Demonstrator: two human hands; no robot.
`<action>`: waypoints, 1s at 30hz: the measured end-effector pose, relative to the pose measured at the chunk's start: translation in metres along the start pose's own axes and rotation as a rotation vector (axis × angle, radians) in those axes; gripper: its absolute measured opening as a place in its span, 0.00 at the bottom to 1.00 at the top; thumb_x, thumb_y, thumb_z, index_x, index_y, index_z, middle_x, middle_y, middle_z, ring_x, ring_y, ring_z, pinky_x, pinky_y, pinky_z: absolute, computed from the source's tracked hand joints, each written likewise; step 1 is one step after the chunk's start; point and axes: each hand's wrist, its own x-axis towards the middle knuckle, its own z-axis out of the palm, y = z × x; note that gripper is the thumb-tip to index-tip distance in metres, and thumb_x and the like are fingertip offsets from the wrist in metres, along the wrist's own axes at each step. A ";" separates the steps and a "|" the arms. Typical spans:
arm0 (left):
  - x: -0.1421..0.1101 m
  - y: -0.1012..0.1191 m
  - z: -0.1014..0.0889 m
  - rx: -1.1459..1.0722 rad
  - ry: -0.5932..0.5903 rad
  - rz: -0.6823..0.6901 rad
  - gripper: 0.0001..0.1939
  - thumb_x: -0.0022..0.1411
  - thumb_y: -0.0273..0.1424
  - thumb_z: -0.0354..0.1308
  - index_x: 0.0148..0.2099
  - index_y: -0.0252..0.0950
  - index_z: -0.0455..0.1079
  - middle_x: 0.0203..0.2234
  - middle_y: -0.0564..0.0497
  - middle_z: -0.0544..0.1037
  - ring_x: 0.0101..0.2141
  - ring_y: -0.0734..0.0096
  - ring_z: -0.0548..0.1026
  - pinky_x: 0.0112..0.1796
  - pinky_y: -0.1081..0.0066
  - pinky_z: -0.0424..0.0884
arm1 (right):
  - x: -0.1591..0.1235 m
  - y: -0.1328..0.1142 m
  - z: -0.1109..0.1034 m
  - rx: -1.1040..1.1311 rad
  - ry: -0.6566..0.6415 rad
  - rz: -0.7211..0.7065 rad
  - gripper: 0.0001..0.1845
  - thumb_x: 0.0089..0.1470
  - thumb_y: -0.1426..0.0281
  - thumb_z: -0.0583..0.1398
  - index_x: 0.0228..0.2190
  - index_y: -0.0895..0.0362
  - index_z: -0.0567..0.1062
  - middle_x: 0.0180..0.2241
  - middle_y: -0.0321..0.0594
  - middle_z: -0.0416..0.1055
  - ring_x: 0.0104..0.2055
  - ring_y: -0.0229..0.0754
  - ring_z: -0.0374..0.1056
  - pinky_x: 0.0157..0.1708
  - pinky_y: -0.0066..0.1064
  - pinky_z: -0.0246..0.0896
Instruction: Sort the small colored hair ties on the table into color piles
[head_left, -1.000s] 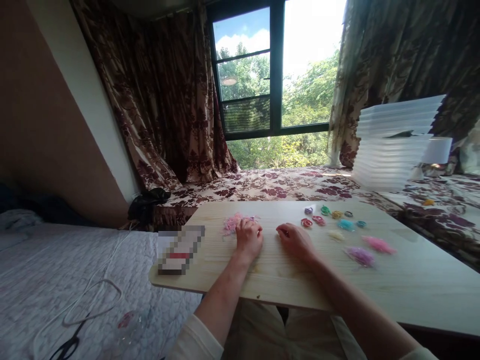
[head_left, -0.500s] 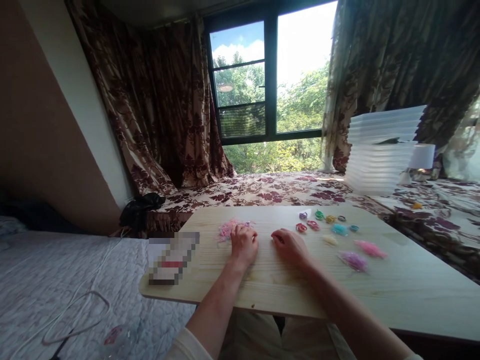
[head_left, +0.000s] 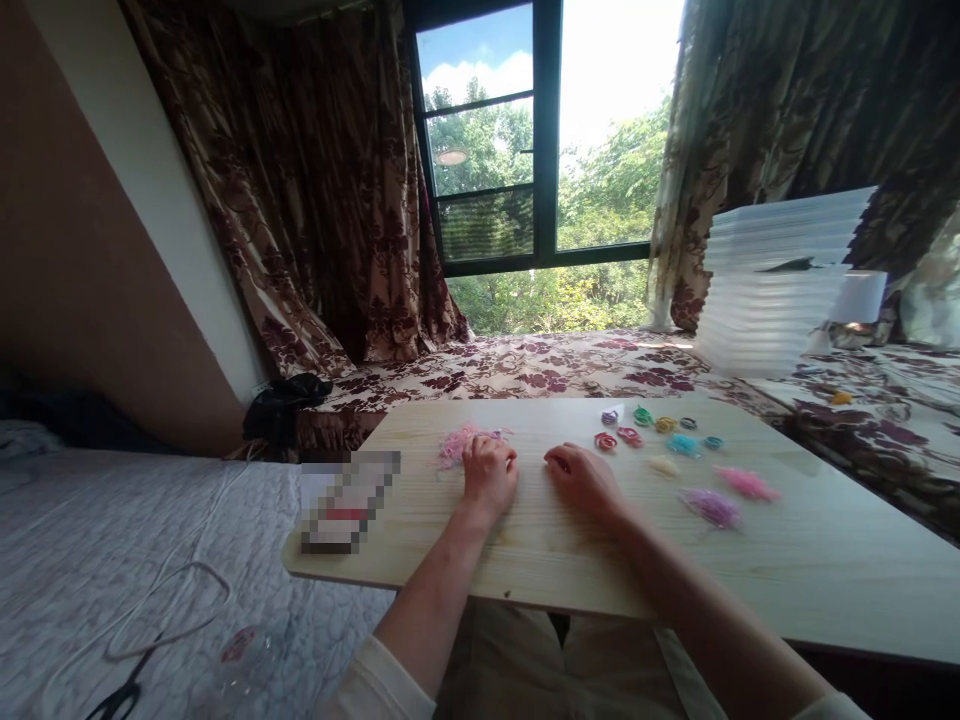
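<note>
My left hand (head_left: 490, 474) rests on the wooden board with its fingers curled in, right beside a loose pile of thin pink strands or small bands (head_left: 452, 446). Across a short gap, my right hand (head_left: 581, 476) also lies on the board, fingers bent and closed. What either hand holds, if anything, is hidden. To the right are small bundles of similar stuff: a purple bundle (head_left: 714, 508), a pink bundle (head_left: 748, 483), a turquoise bundle (head_left: 683, 445) and a pale yellow one (head_left: 663, 466). Behind them sit several coiled rings, among them a red ring (head_left: 605, 441) and a green ring (head_left: 643, 416).
A blurred-out flat item (head_left: 350, 503) lies at the left of the tabletop (head_left: 517, 575). Beside it is a bed (head_left: 247, 540) with a white cable (head_left: 169, 630), a clear plastic item (head_left: 251, 655) and scissors-like black handles (head_left: 120, 695). A white ribbed stack (head_left: 776, 290) stands beyond.
The view has tipped slightly downward, so the scene sits a little higher. Both hands keep nearly the same place and pose on the board.
</note>
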 end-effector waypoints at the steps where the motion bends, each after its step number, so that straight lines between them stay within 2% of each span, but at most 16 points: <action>1: 0.000 0.000 0.000 0.006 -0.004 0.000 0.09 0.56 0.25 0.55 0.33 0.40 0.76 0.36 0.49 0.78 0.46 0.61 0.67 0.53 0.59 0.59 | 0.000 0.000 0.000 -0.001 -0.001 0.000 0.16 0.57 0.69 0.52 0.37 0.53 0.79 0.39 0.40 0.76 0.40 0.40 0.70 0.37 0.28 0.56; 5: 0.007 -0.003 -0.002 0.059 -0.030 0.003 0.09 0.58 0.28 0.55 0.34 0.41 0.76 0.37 0.48 0.78 0.47 0.61 0.66 0.53 0.58 0.57 | 0.000 0.000 -0.001 0.004 -0.002 -0.002 0.16 0.57 0.68 0.52 0.37 0.53 0.79 0.39 0.40 0.76 0.40 0.40 0.70 0.37 0.28 0.56; 10: 0.036 -0.016 -0.019 0.178 -0.030 -0.042 0.11 0.61 0.33 0.53 0.35 0.42 0.77 0.38 0.47 0.78 0.48 0.59 0.65 0.56 0.53 0.50 | -0.001 0.000 -0.001 -0.008 -0.016 -0.006 0.16 0.57 0.69 0.52 0.37 0.53 0.79 0.40 0.39 0.76 0.40 0.39 0.70 0.36 0.28 0.55; 14: 0.065 -0.026 -0.026 0.304 -0.143 -0.065 0.12 0.61 0.31 0.52 0.34 0.41 0.78 0.40 0.45 0.78 0.50 0.57 0.63 0.55 0.51 0.50 | -0.001 -0.001 -0.002 -0.007 -0.017 -0.006 0.15 0.57 0.68 0.52 0.36 0.53 0.79 0.40 0.39 0.76 0.40 0.40 0.70 0.36 0.28 0.55; 21: 0.098 -0.016 -0.012 0.374 -0.274 0.028 0.13 0.61 0.31 0.50 0.37 0.40 0.77 0.42 0.45 0.78 0.51 0.58 0.62 0.56 0.53 0.49 | -0.003 -0.004 -0.005 -0.030 -0.043 -0.001 0.16 0.58 0.68 0.51 0.37 0.53 0.79 0.40 0.39 0.76 0.40 0.39 0.70 0.35 0.27 0.54; 25: 0.107 -0.010 -0.002 0.403 -0.343 0.045 0.12 0.59 0.29 0.51 0.38 0.39 0.77 0.42 0.43 0.78 0.52 0.56 0.62 0.55 0.50 0.50 | -0.003 -0.003 -0.005 -0.022 -0.043 0.005 0.15 0.57 0.69 0.52 0.36 0.53 0.79 0.40 0.39 0.76 0.40 0.38 0.70 0.35 0.27 0.54; 30: 0.112 -0.013 0.005 0.430 -0.462 0.064 0.09 0.56 0.30 0.55 0.36 0.41 0.77 0.41 0.45 0.79 0.52 0.56 0.63 0.55 0.49 0.51 | -0.002 0.000 -0.001 -0.006 -0.034 0.000 0.15 0.57 0.68 0.52 0.36 0.53 0.79 0.39 0.39 0.76 0.39 0.39 0.70 0.34 0.27 0.54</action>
